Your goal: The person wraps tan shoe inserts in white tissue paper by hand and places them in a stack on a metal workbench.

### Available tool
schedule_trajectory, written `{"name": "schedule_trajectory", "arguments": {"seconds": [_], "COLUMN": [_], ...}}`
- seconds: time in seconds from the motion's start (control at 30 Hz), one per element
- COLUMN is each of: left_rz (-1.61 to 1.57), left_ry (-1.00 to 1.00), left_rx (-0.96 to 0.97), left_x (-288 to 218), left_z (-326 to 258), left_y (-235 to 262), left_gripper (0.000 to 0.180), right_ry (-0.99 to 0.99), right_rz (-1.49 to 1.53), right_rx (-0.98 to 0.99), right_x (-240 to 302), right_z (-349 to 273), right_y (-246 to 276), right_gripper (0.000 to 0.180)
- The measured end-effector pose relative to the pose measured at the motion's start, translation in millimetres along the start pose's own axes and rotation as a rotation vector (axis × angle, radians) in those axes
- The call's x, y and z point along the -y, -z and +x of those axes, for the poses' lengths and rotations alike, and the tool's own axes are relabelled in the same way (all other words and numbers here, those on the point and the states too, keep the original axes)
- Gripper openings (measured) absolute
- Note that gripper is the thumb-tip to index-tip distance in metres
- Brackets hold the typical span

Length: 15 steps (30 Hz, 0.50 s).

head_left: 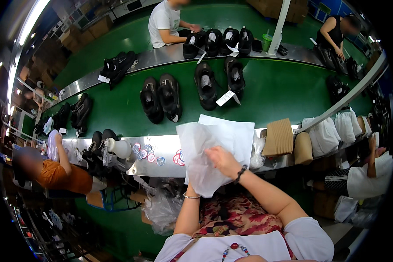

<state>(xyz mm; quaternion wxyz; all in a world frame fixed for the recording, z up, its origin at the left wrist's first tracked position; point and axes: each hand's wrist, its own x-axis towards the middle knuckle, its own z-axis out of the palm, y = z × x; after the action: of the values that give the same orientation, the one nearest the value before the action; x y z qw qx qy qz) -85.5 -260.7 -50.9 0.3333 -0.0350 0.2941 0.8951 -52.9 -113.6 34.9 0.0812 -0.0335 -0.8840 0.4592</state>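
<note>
A thin, translucent white sheet of tissue paper (pixel 192 135) is raised in front of me, crumpled toward its lower part. My right hand (pixel 225 161), with a dark beaded bracelet at the wrist, has its fingers curled against the sheet and closed on it. The same sheet covers my left hand (pixel 193 191); only its wrist with a light bangle shows, so its fingers are hidden. Beneath lies a stack of flat white sheets (pixel 240 133) on the metal ledge (pixel 139 168). Several round red and blue stickers (pixel 160 161) are scattered to the left of the paper.
Beyond the ledge, a green conveyor belt (pixel 118 105) carries pairs of black shoes (pixel 160 98). Brown cardboard pieces (pixel 278 137) and white paper bundles (pixel 323 134) stand at right. A white dispenser (pixel 120 148) is at left. Co-workers sit on several sides.
</note>
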Motion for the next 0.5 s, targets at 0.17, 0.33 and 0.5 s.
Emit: {"name": "schedule_trajectory", "arguments": {"seconds": [0.17, 0.33, 0.5], "left_rz": [-0.102, -0.081, 0.443], "left_ry": [0.109, 0.157, 0.014], "left_rx": [0.072, 0.088, 0.119], "left_x": [-13, -16, -12], "left_z": [3, 6, 14], "left_y": [-37, -61, -54], "left_gripper": [0.041, 0.048, 0.043], "right_ry": [0.358, -0.026, -0.170], "right_rz": [-0.434, -0.094, -0.051], "right_rx": [-0.097, -0.038, 0.113], "right_x": [11, 3, 7], "right_z": [45, 37, 32], "right_y": [37, 39, 60], "right_gripper": [0.057, 0.082, 0.103]}}
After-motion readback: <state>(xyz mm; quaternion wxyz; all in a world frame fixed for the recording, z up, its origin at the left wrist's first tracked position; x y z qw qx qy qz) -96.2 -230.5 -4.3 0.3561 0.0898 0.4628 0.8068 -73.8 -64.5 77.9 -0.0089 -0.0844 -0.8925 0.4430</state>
